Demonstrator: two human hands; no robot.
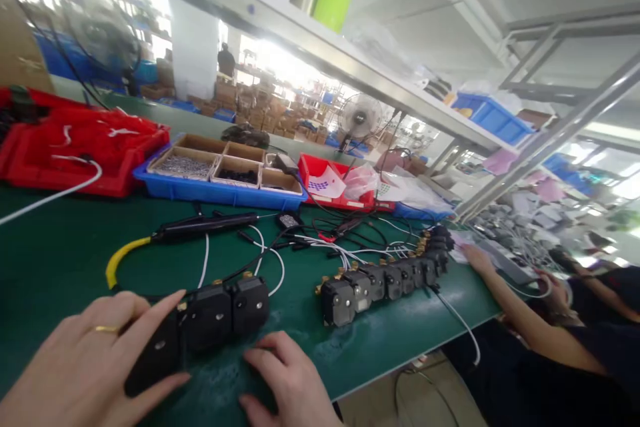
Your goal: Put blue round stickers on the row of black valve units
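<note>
My left hand (95,360), with a ring on one finger, is closed around a black box-shaped unit (159,350), thumb in front and fingers over the back. This unit stands at the left end of a short row with two similar black units (209,320) (251,305), which carry small brass fittings and cables. My right hand (290,380) rests low over the green table, empty, its thumb and fingers apart, just in front of the row. Farther right stands a longer row of black units (339,301) with brass fittings and white cables.
A black pen-shaped tool (207,225) with a yellow sleeve lies behind the short row. Farther back are a red bin (120,180), a blue tray (220,193) with compartments and a smaller red bin (363,200). At right, a co-worker's arm (520,310) reaches over the green table (295,340).
</note>
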